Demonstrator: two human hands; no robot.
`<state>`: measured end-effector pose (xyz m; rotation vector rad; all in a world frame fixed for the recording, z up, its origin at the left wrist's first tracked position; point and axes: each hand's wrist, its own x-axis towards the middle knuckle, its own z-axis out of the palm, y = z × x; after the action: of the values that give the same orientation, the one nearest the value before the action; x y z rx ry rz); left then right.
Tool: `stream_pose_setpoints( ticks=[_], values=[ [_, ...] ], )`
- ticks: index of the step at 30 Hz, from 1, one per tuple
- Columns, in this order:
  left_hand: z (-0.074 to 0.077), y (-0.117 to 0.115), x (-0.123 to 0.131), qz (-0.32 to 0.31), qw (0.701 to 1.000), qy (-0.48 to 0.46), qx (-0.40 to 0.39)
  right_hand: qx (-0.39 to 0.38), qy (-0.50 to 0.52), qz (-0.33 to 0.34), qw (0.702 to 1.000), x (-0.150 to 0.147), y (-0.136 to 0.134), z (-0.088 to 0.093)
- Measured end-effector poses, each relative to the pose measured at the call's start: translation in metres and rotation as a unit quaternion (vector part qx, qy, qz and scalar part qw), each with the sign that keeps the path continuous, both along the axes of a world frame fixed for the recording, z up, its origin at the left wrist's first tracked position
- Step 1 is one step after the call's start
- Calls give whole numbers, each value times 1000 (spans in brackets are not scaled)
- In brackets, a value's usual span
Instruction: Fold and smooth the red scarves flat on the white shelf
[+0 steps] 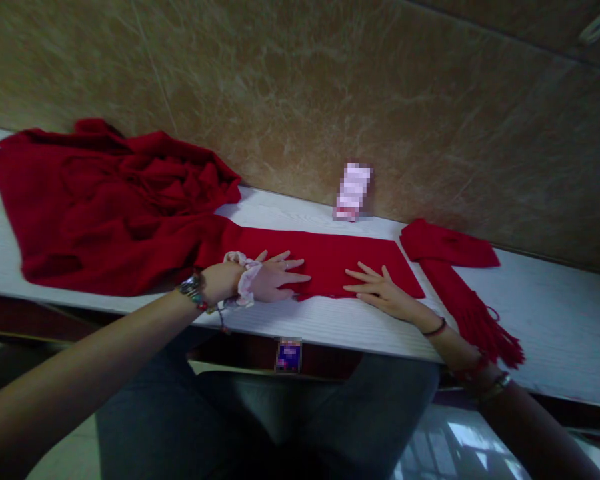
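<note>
A large red cloth (100, 207) lies bunched on the left of the white table, and a flat, smooth strip of red fabric (330, 257) extends from it to the right. My left hand (275, 277) lies on the strip's near edge with its fingers spread, a pink scrunchie and bracelets at the wrist. On the strip's right part rests my right hand (383, 292), fingers apart, palm down. Neither hand grips anything. Just right of the strip is a folded red piece with a fringed end (460, 300), apart from it.
The narrow white table (540, 313) runs along a brown marble-like wall (290, 100). A blurred pink-white item (353, 192) stands at the table's back edge. Another blurred, blue item (289, 355) shows below the front edge, above my legs.
</note>
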<state>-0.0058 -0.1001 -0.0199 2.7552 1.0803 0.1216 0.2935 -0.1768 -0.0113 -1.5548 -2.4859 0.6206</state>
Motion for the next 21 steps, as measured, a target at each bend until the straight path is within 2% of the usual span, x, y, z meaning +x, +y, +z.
stream_pose_setpoints(
  ticks=[4, 7, 9, 12, 14, 17, 21],
  values=[
    [16, 3, 38, -90, 996, -15, -8, 16, 1, 3, 1000, -1, -2, -1],
    [17, 4, 68, -75, 997, 8, 3, 29, 20, -5, 999, 1, 0, -2],
    [12, 4, 78, -59, 998, 33, 2, 63, 45, -42, 996, 4, 3, -4],
    [3, 7, 79, -61, 997, 37, 15, 143, 17, -148, 978, 12, 10, -7],
    [0, 9, 76, -68, 997, 34, 17, 147, -53, -188, 970, 16, 11, -9],
    [0, 11, 73, -73, 997, 28, 6, 89, -133, -176, 971, 20, 8, -10],
    [1, 12, 72, -81, 996, 22, -11, 28, -158, -173, 972, 21, 2, -4]
  ],
)
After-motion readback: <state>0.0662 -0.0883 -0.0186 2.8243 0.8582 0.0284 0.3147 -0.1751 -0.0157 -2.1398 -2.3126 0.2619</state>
